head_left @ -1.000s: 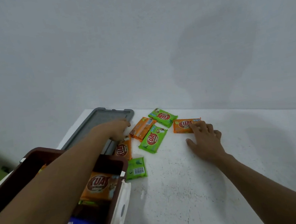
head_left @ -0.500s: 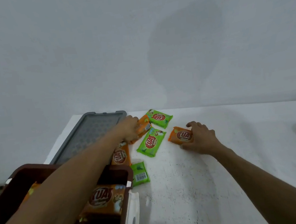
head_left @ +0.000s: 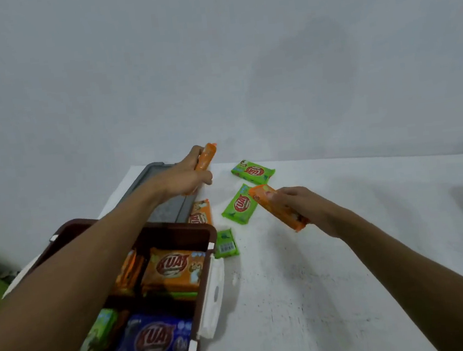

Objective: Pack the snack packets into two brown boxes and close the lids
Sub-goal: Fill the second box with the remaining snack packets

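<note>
Your left grip [head_left: 187, 177] is closed around an orange packet [head_left: 208, 155] above the grey lid [head_left: 168, 210], near the far left corner of the surface [head_left: 321, 280]. Your right grip [head_left: 299, 205] pinches a second orange packet [head_left: 279, 213] over its middle. The brown box [head_left: 179, 233] sits open at the near left edge.

Brown rectangular plastic box [head_left: 173, 235] looks smooth, slightly shiny; its flat grey plastic lid [head_left: 168, 212] is pebbly-textured. Green snack packet [head_left: 239, 204], orange snack packet [head_left: 278, 210] and blue snack packet [head_left: 153, 340] are all glossy film. White worktop [head_left: 321, 280] is matt, kinda rough and speckled.
</note>
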Demonstrator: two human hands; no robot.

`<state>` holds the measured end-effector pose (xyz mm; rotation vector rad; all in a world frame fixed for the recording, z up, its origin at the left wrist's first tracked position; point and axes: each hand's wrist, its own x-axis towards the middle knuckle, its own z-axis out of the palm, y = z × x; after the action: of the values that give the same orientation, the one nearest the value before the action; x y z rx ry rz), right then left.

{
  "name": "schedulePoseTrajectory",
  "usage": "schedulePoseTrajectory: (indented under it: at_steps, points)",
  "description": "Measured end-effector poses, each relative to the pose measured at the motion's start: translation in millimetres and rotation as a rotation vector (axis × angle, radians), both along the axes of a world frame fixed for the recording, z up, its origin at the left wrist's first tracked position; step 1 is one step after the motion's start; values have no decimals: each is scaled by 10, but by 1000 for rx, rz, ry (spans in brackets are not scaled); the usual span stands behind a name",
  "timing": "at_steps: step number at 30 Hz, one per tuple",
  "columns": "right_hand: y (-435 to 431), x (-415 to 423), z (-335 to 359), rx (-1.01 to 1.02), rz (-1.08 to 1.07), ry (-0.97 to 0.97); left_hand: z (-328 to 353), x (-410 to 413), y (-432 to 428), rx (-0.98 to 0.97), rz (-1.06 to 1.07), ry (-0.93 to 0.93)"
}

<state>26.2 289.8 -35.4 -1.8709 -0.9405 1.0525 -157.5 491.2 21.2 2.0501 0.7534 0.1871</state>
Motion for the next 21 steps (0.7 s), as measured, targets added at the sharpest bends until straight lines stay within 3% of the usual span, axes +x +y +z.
schedulePoseTrajectory:
  at_steps: [3, 14, 21]
  points:
    - [-2, -235, 172, 66, 54, 53, 94, -285, -69, 13, -44, -17]
    - [145, -1203, 656, 172, 153, -131, 245, -1350, 170, 146, -289, 92]
    - [198, -1826, 714, 84, 266, -308, 141, -1862, 309, 243, -481, 216]
